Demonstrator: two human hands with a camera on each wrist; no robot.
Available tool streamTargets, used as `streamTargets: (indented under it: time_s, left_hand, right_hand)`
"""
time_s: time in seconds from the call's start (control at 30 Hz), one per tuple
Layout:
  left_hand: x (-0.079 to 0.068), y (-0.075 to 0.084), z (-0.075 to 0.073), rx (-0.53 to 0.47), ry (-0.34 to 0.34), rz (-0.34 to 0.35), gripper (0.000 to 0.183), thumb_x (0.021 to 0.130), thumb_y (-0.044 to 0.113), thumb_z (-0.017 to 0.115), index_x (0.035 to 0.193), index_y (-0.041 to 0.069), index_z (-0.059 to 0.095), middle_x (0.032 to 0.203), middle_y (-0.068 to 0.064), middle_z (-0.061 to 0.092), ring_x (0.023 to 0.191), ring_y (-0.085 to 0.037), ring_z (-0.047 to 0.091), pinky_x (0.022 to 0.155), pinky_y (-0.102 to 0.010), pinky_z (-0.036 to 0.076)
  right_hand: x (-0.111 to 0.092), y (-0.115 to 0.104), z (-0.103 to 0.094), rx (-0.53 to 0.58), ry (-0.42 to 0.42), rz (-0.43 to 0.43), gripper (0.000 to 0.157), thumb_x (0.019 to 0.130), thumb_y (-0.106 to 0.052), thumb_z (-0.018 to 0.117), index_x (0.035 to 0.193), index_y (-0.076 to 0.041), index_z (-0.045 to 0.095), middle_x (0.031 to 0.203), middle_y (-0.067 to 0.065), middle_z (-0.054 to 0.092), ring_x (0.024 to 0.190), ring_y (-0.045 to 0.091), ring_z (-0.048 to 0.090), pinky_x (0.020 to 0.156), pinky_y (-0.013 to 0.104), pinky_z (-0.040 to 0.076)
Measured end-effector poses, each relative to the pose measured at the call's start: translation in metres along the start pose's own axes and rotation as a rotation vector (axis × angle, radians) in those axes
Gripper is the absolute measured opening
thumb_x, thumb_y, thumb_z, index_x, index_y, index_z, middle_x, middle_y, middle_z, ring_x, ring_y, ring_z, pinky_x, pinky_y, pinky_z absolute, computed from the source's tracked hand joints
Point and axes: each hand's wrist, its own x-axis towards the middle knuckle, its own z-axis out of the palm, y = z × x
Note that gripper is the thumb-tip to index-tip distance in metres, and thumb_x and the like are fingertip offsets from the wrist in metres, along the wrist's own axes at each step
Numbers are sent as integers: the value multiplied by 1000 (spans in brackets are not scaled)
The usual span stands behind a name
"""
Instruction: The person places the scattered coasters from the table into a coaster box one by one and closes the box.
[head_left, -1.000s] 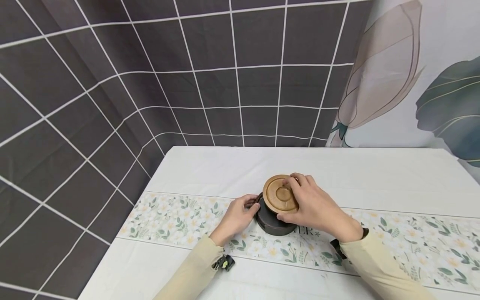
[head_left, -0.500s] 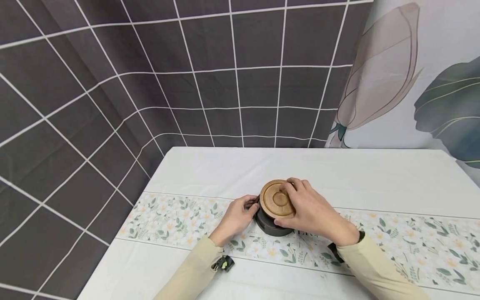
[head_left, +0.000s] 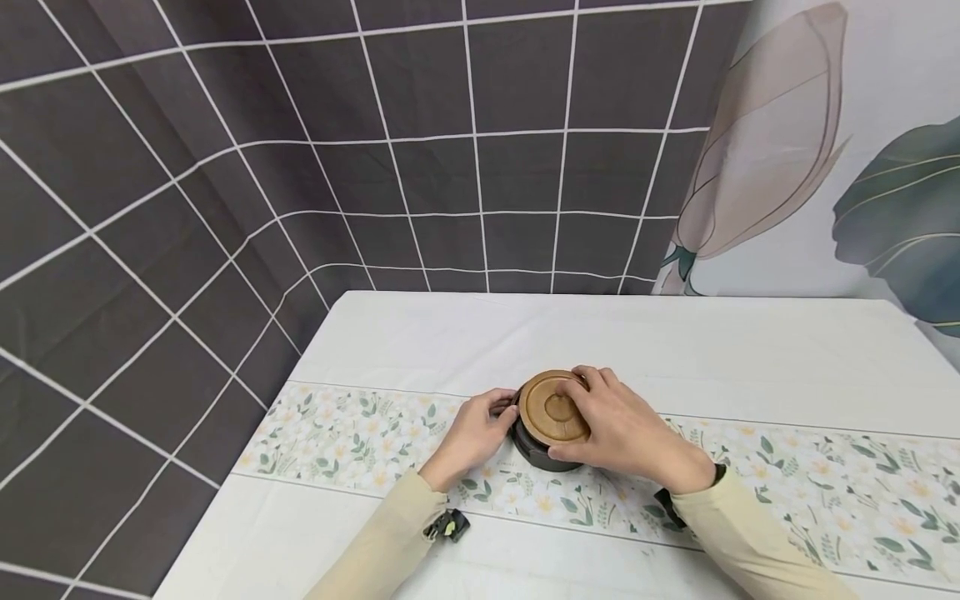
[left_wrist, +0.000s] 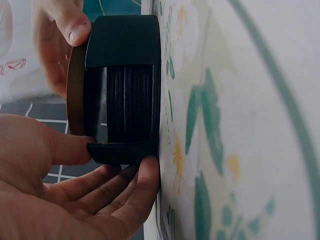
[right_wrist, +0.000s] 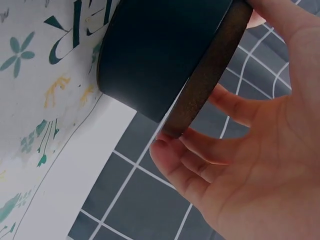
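Observation:
My left hand (head_left: 474, 429) grips the side of a black round coaster holder (head_left: 542, 455), thumb at its rim and fingers along its wall. My right hand (head_left: 621, 432) pinches a round brown wooden coaster (head_left: 538, 408) with ring grooves by its edge, over the holder's mouth. Through a slot in the holder's wall, the left wrist view gives sight of several stacked dark discs (left_wrist: 130, 102). There, the coaster is a thin brown edge at the holder's rim. From the right wrist, a narrow light gap shows between coaster and holder, with fingertips (right_wrist: 165, 150) under the coaster's edge.
The holder stands on a white tabletop cover (head_left: 450, 333) with a floral band (head_left: 360, 433) across it. Dark cloth with a white grid (head_left: 517, 175) hangs behind and to the left. A pale curtain with large leaves (head_left: 780, 150) hangs at the back right.
My right hand has brought the wooden coaster down and slightly left, so it now covers most of the holder's mouth. The left hand keeps its hold on the holder.

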Motion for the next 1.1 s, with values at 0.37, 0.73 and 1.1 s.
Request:
streamTargets:
  time_s: [0.37, 0.73, 1.1]
  left_hand:
    - [0, -1, -1, 14, 5, 6, 31, 107, 17, 54, 133, 4, 65, 127, -14, 69, 124, -31, 63, 108, -48, 49]
    - [1, 1, -1, 9, -2, 0, 34, 108, 21, 51, 134, 3, 64, 129, -15, 69, 125, -31, 62, 108, -48, 50]
    - [3, 3, 2, 6, -22, -15, 38, 107, 23, 52, 138, 3, 61, 130, -14, 68, 125, -30, 62, 108, -47, 50]
  right_hand:
    - [-1, 1, -1, 17, -33, -9, 77, 78, -63, 81, 131, -9, 64, 135, 15, 56, 113, 34, 56, 96, 53, 51]
    - [-1, 0, 6, 40, -56, 0, 80, 81, -65, 77, 136, -9, 62, 147, 14, 52, 123, 36, 54, 99, 56, 50]
    - [-9, -3, 5, 8, -86, 55, 74, 89, -61, 71, 141, -10, 59, 153, 18, 45, 133, 43, 50, 104, 61, 46]
